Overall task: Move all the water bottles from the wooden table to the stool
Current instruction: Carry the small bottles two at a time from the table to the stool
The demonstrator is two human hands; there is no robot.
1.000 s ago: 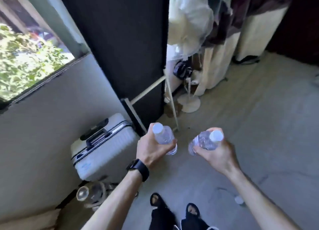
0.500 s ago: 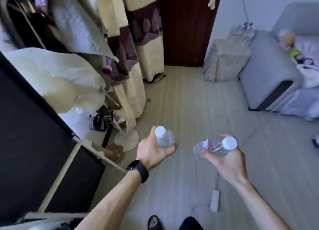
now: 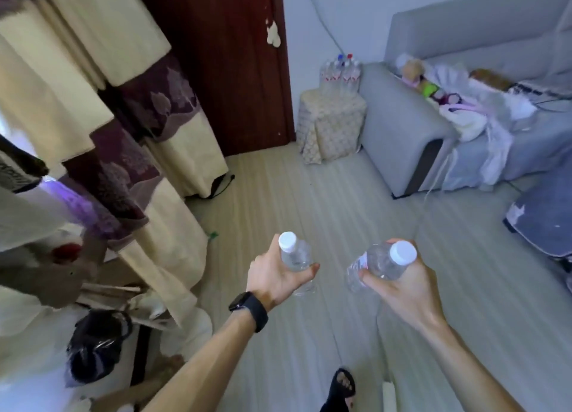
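The left hand [image 3: 275,275] still grips its upright bottle [image 3: 295,257], the right hand [image 3: 405,291] its tilted bottle [image 3: 379,263], both above the floor [image 3: 309,195]. The stool [image 3: 331,127], with bottles [image 3: 340,71] already on it, has swung closer ahead.

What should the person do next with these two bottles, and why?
Probably walk forward to the covered stool beside the sofa. The left hand grips the left bottle, the right hand the right bottle, and the stool stands out of reach across the floor.
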